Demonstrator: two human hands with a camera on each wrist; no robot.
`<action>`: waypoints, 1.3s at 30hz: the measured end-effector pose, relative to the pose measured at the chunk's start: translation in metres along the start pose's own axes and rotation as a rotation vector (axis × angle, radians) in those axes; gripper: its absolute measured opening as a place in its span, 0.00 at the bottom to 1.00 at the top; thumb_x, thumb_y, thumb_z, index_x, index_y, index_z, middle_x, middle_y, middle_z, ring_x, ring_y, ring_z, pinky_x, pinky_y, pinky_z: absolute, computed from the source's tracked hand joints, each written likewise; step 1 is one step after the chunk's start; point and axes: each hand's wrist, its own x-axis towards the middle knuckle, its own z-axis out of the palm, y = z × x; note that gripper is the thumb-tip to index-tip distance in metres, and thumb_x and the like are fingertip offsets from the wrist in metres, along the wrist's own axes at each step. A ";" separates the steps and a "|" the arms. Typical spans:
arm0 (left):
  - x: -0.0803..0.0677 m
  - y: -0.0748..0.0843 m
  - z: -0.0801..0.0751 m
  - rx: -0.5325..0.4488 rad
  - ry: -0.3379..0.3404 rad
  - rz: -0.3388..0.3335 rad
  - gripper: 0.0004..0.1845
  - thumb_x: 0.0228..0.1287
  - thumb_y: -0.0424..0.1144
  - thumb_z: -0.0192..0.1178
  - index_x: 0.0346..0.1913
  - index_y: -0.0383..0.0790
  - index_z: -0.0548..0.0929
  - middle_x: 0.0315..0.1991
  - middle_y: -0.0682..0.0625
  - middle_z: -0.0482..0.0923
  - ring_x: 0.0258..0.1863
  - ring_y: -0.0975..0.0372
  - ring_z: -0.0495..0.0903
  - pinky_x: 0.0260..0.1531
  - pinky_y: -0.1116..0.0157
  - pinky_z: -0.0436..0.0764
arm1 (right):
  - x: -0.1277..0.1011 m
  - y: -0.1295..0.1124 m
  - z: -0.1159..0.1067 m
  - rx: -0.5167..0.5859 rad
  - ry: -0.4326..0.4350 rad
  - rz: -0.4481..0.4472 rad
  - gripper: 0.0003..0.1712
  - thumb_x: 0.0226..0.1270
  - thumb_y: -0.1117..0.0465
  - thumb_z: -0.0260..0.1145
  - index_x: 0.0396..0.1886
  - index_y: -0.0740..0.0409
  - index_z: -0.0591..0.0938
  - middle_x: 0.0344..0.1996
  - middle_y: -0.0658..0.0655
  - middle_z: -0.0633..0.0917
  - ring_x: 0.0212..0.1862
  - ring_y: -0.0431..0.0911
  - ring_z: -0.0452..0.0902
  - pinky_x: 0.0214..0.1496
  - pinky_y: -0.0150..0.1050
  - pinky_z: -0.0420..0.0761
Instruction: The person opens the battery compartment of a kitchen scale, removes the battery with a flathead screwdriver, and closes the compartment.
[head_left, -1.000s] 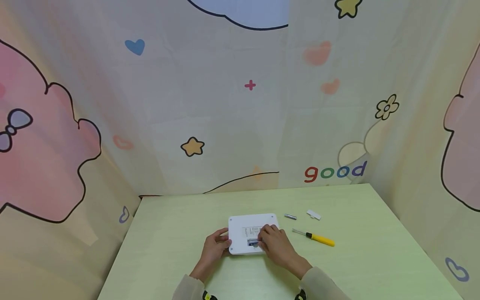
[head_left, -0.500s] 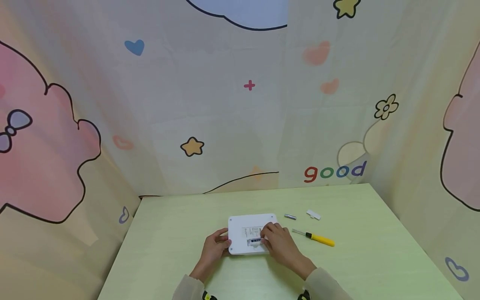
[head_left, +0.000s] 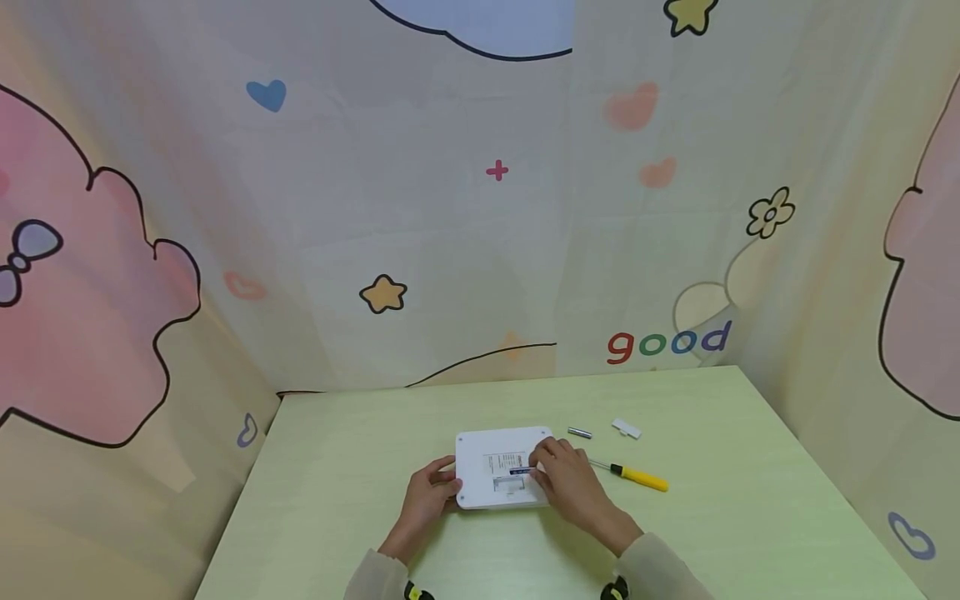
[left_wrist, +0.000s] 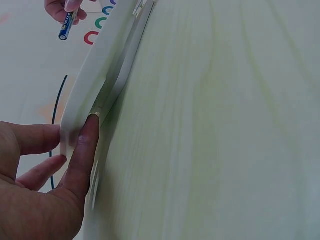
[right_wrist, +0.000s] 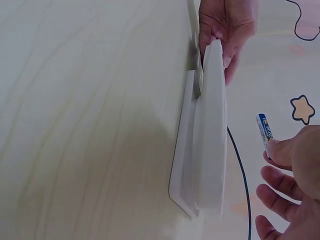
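A flat white device (head_left: 480, 454) lies underside up on the green table (head_left: 352, 467), its small battery bay (head_left: 508, 484) uncovered. My left hand (head_left: 444, 481) grips the device's left edge; in the left wrist view its thumb (left_wrist: 86, 150) presses the rim of the device (left_wrist: 95, 75). My right hand (head_left: 542, 467) pinches a blue battery (head_left: 520, 472) just above the bay. The right wrist view shows that battery (right_wrist: 264, 134) held clear of the device (right_wrist: 210, 140). It also appears in the left wrist view as a battery (left_wrist: 66, 27) at the fingertips.
To the right on the table lie a second small battery (head_left: 580, 433), a white cover piece (head_left: 627, 429) and a yellow-handled screwdriver (head_left: 637, 477). Printed cloth walls (head_left: 480, 208) close in the back and both sides.
My right hand has drawn back to the right and lifted the blue battery out of the bay. The left hand has stayed on the device's edge.
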 end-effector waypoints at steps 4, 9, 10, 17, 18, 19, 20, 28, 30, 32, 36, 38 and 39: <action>-0.001 0.001 0.000 -0.006 -0.009 0.010 0.27 0.65 0.29 0.61 0.67 0.34 0.72 0.48 0.38 0.78 0.36 0.60 0.81 0.33 0.62 0.85 | 0.000 0.005 -0.003 0.007 0.018 0.010 0.05 0.64 0.59 0.69 0.38 0.50 0.81 0.42 0.49 0.80 0.48 0.49 0.73 0.49 0.48 0.73; 0.000 0.001 -0.001 -0.008 -0.014 0.010 0.27 0.65 0.29 0.60 0.67 0.34 0.72 0.48 0.39 0.78 0.36 0.60 0.81 0.34 0.62 0.85 | 0.001 0.010 -0.010 0.022 0.027 0.043 0.05 0.65 0.59 0.69 0.38 0.50 0.80 0.44 0.51 0.80 0.52 0.51 0.74 0.53 0.51 0.74; 0.000 0.001 -0.001 -0.010 -0.016 0.011 0.27 0.64 0.28 0.60 0.67 0.34 0.72 0.47 0.39 0.78 0.36 0.60 0.81 0.34 0.62 0.85 | 0.001 0.012 -0.011 0.020 0.031 0.047 0.05 0.65 0.59 0.69 0.38 0.50 0.81 0.45 0.51 0.81 0.53 0.51 0.74 0.54 0.52 0.74; 0.002 0.000 -0.002 -0.017 -0.018 0.015 0.27 0.64 0.29 0.60 0.67 0.34 0.72 0.47 0.39 0.78 0.36 0.60 0.81 0.34 0.62 0.85 | 0.002 0.019 -0.017 -0.006 0.044 0.070 0.05 0.65 0.59 0.69 0.38 0.49 0.80 0.46 0.52 0.81 0.52 0.51 0.74 0.52 0.51 0.75; 0.002 0.000 -0.002 -0.017 -0.019 0.015 0.27 0.64 0.29 0.60 0.67 0.34 0.72 0.48 0.39 0.77 0.36 0.60 0.81 0.34 0.62 0.85 | 0.002 0.020 -0.017 -0.011 0.045 0.076 0.05 0.65 0.59 0.69 0.38 0.49 0.80 0.46 0.52 0.81 0.51 0.51 0.74 0.52 0.50 0.75; 0.002 0.000 -0.002 -0.017 -0.018 0.013 0.27 0.64 0.29 0.60 0.67 0.34 0.72 0.47 0.39 0.77 0.36 0.60 0.81 0.34 0.62 0.85 | 0.002 0.021 -0.018 -0.012 0.049 0.080 0.05 0.65 0.59 0.69 0.38 0.50 0.80 0.45 0.52 0.81 0.51 0.51 0.74 0.52 0.50 0.75; 0.001 0.000 -0.002 -0.017 -0.016 0.013 0.27 0.64 0.29 0.61 0.67 0.34 0.72 0.47 0.39 0.77 0.36 0.60 0.81 0.34 0.62 0.85 | 0.002 0.022 -0.019 -0.013 0.055 0.085 0.06 0.64 0.59 0.69 0.38 0.50 0.80 0.45 0.52 0.81 0.50 0.51 0.74 0.51 0.50 0.75; 0.002 -0.002 -0.001 -0.014 -0.016 0.009 0.27 0.64 0.28 0.61 0.67 0.34 0.72 0.47 0.39 0.78 0.35 0.60 0.81 0.33 0.63 0.85 | 0.003 0.035 -0.028 -0.029 0.109 0.081 0.06 0.65 0.61 0.69 0.39 0.52 0.81 0.44 0.54 0.81 0.49 0.52 0.76 0.48 0.49 0.76; 0.002 -0.003 -0.001 -0.012 -0.018 0.010 0.27 0.64 0.29 0.60 0.67 0.34 0.72 0.47 0.39 0.78 0.35 0.60 0.81 0.33 0.63 0.85 | 0.003 0.038 -0.030 -0.023 0.123 0.074 0.06 0.64 0.61 0.69 0.39 0.52 0.81 0.44 0.54 0.81 0.49 0.53 0.76 0.48 0.50 0.76; 0.002 -0.003 -0.001 -0.010 -0.019 0.011 0.27 0.64 0.29 0.60 0.67 0.34 0.72 0.47 0.39 0.78 0.35 0.60 0.81 0.33 0.63 0.85 | 0.002 0.040 -0.033 -0.022 0.131 0.077 0.06 0.64 0.61 0.69 0.39 0.53 0.81 0.44 0.54 0.81 0.49 0.53 0.76 0.48 0.50 0.76; -0.003 0.004 -0.001 -0.005 -0.023 0.011 0.26 0.65 0.28 0.60 0.66 0.32 0.72 0.47 0.38 0.78 0.35 0.60 0.81 0.34 0.62 0.85 | 0.002 0.046 -0.036 -0.020 0.125 0.100 0.06 0.65 0.61 0.69 0.40 0.54 0.82 0.45 0.55 0.81 0.49 0.53 0.76 0.46 0.50 0.76; -0.004 0.005 -0.001 -0.001 -0.024 0.013 0.26 0.65 0.28 0.60 0.67 0.32 0.71 0.48 0.38 0.78 0.35 0.60 0.81 0.34 0.62 0.85 | 0.001 0.050 -0.037 -0.021 0.121 0.114 0.06 0.65 0.61 0.69 0.41 0.54 0.82 0.45 0.55 0.81 0.50 0.53 0.76 0.46 0.50 0.76; -0.004 0.006 -0.001 0.000 -0.024 0.012 0.26 0.65 0.28 0.60 0.67 0.33 0.71 0.48 0.38 0.78 0.35 0.60 0.81 0.34 0.62 0.85 | 0.001 0.052 -0.037 -0.022 0.121 0.120 0.06 0.65 0.61 0.68 0.41 0.54 0.81 0.45 0.56 0.81 0.50 0.53 0.76 0.47 0.51 0.76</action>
